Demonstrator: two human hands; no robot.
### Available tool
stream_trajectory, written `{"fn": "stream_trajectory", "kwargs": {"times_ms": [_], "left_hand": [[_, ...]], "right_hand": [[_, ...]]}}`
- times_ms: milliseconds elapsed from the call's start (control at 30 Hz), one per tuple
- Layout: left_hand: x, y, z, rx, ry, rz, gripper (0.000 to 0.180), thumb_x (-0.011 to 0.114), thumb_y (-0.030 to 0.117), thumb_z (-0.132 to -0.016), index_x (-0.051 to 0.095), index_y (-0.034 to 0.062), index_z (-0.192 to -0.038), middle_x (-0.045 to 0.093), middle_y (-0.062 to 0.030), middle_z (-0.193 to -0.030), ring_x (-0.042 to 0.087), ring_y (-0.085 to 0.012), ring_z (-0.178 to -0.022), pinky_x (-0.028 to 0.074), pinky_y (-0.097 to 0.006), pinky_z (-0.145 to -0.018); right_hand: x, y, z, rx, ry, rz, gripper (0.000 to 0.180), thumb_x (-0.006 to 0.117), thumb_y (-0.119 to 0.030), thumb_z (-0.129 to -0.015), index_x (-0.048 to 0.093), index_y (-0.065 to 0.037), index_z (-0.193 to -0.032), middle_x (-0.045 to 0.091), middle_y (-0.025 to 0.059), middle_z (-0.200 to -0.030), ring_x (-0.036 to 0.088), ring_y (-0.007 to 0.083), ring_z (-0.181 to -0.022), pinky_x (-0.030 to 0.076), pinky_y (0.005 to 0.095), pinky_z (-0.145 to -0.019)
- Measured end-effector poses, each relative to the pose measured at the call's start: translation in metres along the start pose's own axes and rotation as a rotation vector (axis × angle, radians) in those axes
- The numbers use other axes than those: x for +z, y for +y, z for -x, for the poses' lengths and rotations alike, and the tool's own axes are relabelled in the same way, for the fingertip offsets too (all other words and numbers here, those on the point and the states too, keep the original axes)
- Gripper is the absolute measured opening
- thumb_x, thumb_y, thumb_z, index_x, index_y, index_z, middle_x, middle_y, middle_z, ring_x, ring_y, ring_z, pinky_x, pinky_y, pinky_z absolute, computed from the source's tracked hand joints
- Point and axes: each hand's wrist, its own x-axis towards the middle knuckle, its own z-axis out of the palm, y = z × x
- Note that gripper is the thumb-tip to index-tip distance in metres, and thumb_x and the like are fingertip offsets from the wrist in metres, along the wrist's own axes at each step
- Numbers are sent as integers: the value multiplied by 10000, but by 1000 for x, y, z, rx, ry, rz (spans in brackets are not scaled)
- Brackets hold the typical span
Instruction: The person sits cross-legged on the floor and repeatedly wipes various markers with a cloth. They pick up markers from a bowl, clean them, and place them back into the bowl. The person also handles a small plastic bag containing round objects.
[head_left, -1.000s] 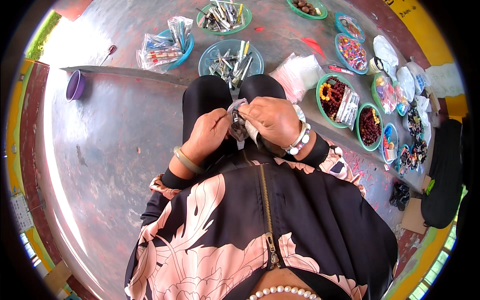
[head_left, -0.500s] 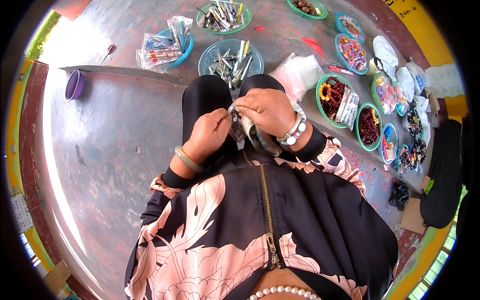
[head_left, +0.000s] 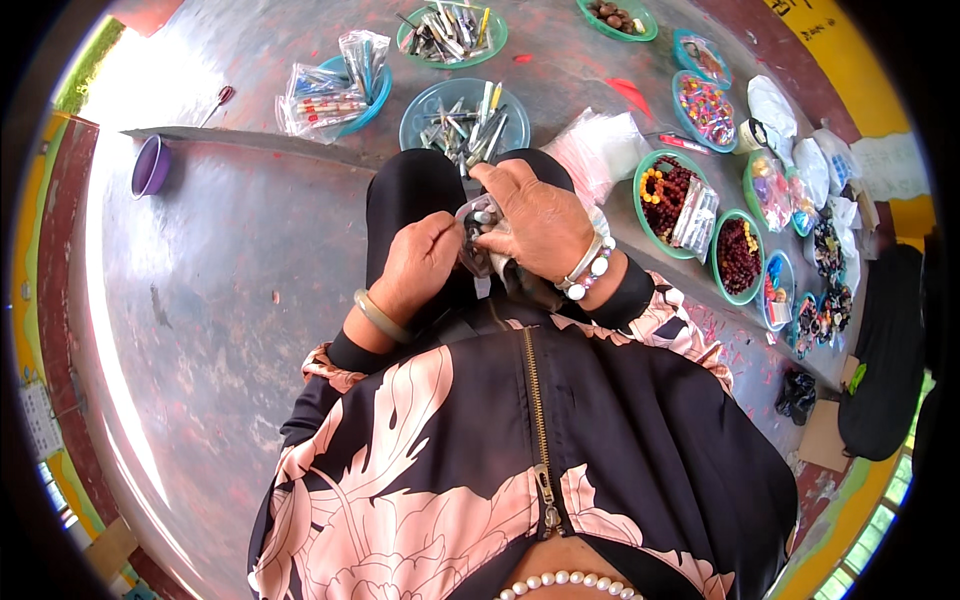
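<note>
Between my knees is a small clear plastic bag point(head_left: 478, 222) with greyish and dark items in it, too small to name. My left hand point(head_left: 422, 258) is closed, thumb and forefinger pinching the bag's left edge. Over the bag's right side lies my right hand point(head_left: 540, 225), its thumb and forefinger spread apart and the thumb touching the bag; its other fingers are partly hidden. A greyish cloth-like piece point(head_left: 530, 286) shows beneath the right palm, and I cannot tell whether those fingers grip it.
Ahead on a raised ledge stand a blue bowl of pens point(head_left: 408, 130) and a green bowl of pens point(head_left: 404, 42). Packaged pens point(head_left: 322, 98) lie left of them. Bead bowls point(head_left: 640, 210) and white bags point(head_left: 770, 105) line the right. A purple bucket point(head_left: 151, 166) stands left.
My right thumb and forefinger have parted from a pinch at the bag's top and spread over it. More of the bag's contents show. My left hand keeps its pinch.
</note>
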Motion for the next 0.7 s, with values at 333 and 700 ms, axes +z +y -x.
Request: {"fn": "stream_trajectory", "kwargs": {"times_ms": [333, 700], "left_hand": [[6, -4, 1, 112, -3, -84, 181, 515, 119, -858, 536, -12, -736, 546, -207, -645, 559, -397, -627, 439, -414, -549], [10, 2, 3, 316, -89, -228, 155, 510, 65, -853, 506, -14, -720, 506, -171, -627, 533, -345, -578, 420, -380, -530]], "right_hand": [[2, 2, 1, 30, -206, -29, 589, 716, -234, -689, 464, -64, -1194, 535, 156, -992, 614, 336, -827, 508, 417, -672], [11, 9, -5, -21, -427, 62, 485, 742, -278, -662, 533, -30, -1023, 610, 160, -856, 626, 340, -786, 508, 421, -660]]}}
